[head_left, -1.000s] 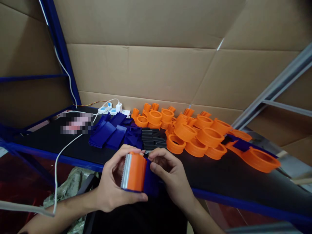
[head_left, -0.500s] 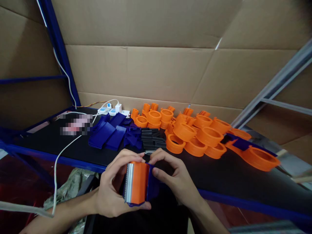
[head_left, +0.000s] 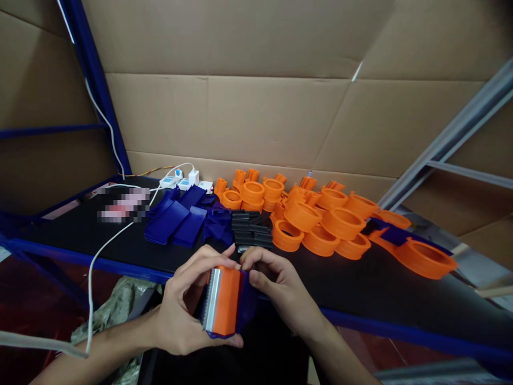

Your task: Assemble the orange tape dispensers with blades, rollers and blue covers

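Grip unchanged: orange housing [head_left: 226, 305] clasped by left hand [head_left: 180, 315], blue cover [head_left: 247, 300] pinched by right hand [head_left: 284, 294]. Assembly now tilted lower; cover possibly part-seated, seam hidden.

1. Light was dim, even, warm on the cardboard [head_left: 240, 112].
2. The dispenser [head_left: 226, 300] was sharp, its metal blade glinting.
3. Lines bowed toward the edges; a patch [head_left: 120, 206] on the shelf [head_left: 72, 231] was pixelated.
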`<state>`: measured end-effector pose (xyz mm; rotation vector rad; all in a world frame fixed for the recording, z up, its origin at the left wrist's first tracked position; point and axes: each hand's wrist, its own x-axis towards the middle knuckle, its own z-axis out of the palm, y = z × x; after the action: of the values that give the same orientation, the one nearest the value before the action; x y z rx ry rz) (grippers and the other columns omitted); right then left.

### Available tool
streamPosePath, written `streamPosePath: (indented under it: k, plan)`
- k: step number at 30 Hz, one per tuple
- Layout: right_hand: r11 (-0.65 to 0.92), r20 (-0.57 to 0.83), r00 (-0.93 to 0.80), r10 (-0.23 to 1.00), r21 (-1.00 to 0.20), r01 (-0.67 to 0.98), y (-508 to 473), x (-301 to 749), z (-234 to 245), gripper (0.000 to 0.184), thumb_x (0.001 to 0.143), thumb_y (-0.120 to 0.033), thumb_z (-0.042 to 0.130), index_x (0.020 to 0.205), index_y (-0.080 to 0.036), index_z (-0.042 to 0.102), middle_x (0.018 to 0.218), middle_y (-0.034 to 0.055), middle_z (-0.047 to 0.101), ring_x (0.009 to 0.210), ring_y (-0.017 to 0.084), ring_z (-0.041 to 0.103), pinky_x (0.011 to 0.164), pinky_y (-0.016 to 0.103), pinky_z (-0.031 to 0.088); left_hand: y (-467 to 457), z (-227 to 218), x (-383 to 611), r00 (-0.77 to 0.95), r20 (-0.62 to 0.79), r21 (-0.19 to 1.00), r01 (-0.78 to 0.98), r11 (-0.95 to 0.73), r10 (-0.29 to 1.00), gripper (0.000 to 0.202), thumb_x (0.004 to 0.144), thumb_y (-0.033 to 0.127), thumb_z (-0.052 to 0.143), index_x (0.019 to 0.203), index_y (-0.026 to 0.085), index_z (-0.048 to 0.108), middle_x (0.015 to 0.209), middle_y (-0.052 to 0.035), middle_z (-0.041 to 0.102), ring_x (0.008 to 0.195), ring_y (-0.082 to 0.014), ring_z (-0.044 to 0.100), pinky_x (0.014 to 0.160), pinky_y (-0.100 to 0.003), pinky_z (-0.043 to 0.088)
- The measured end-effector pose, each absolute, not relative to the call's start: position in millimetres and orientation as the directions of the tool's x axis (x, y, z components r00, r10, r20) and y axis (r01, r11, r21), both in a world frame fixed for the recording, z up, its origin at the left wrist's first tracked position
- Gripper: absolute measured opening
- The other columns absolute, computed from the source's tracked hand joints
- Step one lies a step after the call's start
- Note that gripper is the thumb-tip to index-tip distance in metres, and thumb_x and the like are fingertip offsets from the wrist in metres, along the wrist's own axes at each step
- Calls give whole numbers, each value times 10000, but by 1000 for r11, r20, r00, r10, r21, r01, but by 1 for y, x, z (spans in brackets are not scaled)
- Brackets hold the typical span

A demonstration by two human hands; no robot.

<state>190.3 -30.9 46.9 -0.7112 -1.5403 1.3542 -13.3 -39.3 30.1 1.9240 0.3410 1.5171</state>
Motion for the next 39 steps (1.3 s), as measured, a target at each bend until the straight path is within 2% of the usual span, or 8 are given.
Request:
streamPosePath:
  k: [7,14,22,27,29,33,36,39]
  plan:
    - [192,230,-338,913,-971,-143,-29,188,43,190,845,-369,756,856,-195,679,825,-3,559,758,126,471,707,235,364,-32,30,-18,324,823,522,-106,-846,467,780,608,188,910,1320,232,593,1149,-106,652,1022,-271,625,1131,-670,351]
    - [257,292,-276,916,-953,-159,-29,189,42,168,847,-357,753,861,-208,676,863,4,567,793,139,496,731,245,373,-30,32,-14,270,820,552,-141,-822,505,818,565,295,948,1300,231,594,1135,-99,648,1049,-286,618,1117,-658,379]
    - [242,267,-301,915,-963,-120,-30,188,42,193,857,-382,738,849,-205,660,837,0,547,755,135,462,696,252,352,-27,33,-19,348,811,544,-150,-826,471,814,573,321,946,1305,234,599,1133,-107,652,1035,-286,627,1135,-669,332]
    - [285,296,-304,905,-955,-81,-27,188,45,178,874,-369,721,833,-208,655,828,3,563,770,142,498,716,262,389,-28,33,-17,345,781,580,-95,-809,520,795,561,254,947,1283,230,614,1176,-132,651,1271,-373,516,1109,-619,374]
    - [359,352,-274,895,-933,-27,-27,187,49,165,885,-357,709,819,-213,661,853,13,582,826,161,539,764,281,425,-31,32,-14,308,761,627,-126,-768,571,779,570,220,939,1277,232,612,1196,-126,648,1263,-361,538,1104,-580,397]
    - [580,546,-198,814,-779,239,-41,190,52,98,929,-303,658,994,-265,720,1060,53,608,1041,207,584,926,347,459,-36,26,-10,206,652,756,-244,-607,730,762,595,234,925,1281,238,594,1195,-103,651,1142,-317,638,1043,-492,485]
    - [729,696,-277,662,-513,453,-61,196,47,443,885,-309,719,1315,-312,613,1261,87,563,1166,244,549,997,393,458,-37,20,-10,127,508,820,-372,-434,852,754,698,259,865,1364,248,512,1288,-128,636,1214,-334,617,1043,-481,489]
    - [781,732,-415,540,-252,572,-75,203,39,659,834,-205,766,1436,-307,518,1303,95,570,1173,254,548,983,395,477,-38,17,-7,131,381,792,-557,-251,915,677,805,275,780,1398,271,455,1325,-133,636,1215,-317,629,1057,-496,477]
